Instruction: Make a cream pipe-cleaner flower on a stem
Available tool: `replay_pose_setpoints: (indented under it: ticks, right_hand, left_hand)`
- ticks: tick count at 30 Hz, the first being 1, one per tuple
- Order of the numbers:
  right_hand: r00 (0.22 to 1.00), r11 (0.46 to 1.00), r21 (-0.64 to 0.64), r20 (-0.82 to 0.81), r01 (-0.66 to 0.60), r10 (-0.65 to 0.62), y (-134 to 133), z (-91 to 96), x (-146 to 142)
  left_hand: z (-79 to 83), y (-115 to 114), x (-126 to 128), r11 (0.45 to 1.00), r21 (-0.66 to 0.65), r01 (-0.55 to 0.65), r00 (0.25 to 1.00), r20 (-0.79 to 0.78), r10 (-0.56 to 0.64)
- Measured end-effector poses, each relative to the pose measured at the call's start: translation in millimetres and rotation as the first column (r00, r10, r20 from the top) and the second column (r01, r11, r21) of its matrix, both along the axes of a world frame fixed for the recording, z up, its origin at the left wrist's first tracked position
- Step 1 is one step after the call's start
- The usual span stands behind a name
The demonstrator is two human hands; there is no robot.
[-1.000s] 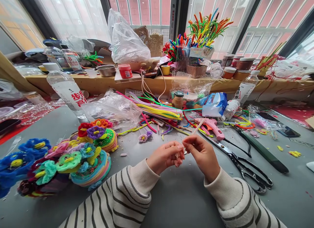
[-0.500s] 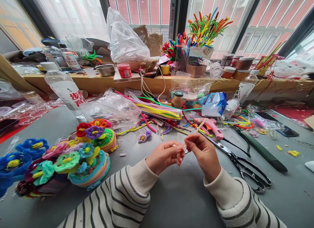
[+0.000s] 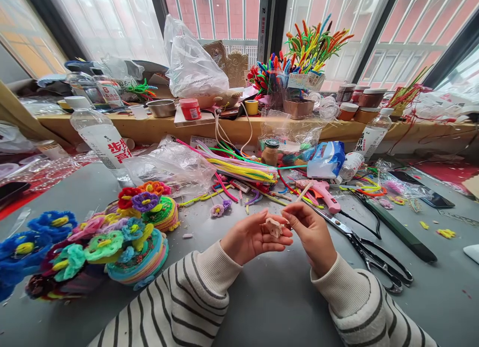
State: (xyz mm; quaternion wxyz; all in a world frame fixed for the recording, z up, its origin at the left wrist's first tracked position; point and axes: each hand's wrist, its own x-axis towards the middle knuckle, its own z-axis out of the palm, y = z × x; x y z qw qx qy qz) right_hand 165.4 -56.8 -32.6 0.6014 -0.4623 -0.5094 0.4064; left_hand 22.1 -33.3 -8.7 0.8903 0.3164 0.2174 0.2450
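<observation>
My left hand [image 3: 250,236] is turned palm up with its fingers stretched out. Across these fingers lies a small pale pink piece [image 3: 275,228] with a ruffled, petal-like edge; its exact kind is hard to make out. Close on the right, my right hand [image 3: 310,232] pinches a thin cream-coloured pipe cleaner [image 3: 304,191] between thumb and fingers, one end pointing up and away. Its lower end is hidden by the fingers, so I cannot tell whether it joins the pink piece. Black-handled scissors [image 3: 359,242] lie beside my right hand.
Pipe-cleaner flowers [image 3: 105,242] crowd the table's left side. Behind my hands lie a pink glue gun [image 3: 325,193], a bundle of pipe cleaners [image 3: 243,170] and a small jar [image 3: 270,152]. Water bottles [image 3: 101,137] stand upright, and a dark green bar [image 3: 404,232] lies at right.
My left hand has uncurled from a closed grip to a flat palm, baring the pale pink piece. My right hand keeps its pinch, almost in the same place.
</observation>
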Motion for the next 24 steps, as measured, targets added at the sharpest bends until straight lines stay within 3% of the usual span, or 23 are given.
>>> replay_pose_setpoints:
  ticks: [7, 24]
  right_hand:
    - [0.996, 0.999, -0.038, -0.091, -0.027, 0.023, 0.5, 0.4, 0.6]
    - [0.996, 0.997, -0.067, -0.088, -0.034, 0.028, -1.5, 2.3, -0.7]
  left_hand:
    - [-0.5, -2.1, 1.9, 0.994, 0.067, 0.091, 0.973, 0.207, -0.103]
    - [3.9, -5.5, -0.1, 0.995, 0.023, 0.092, 0.961, 0.258, -0.095]
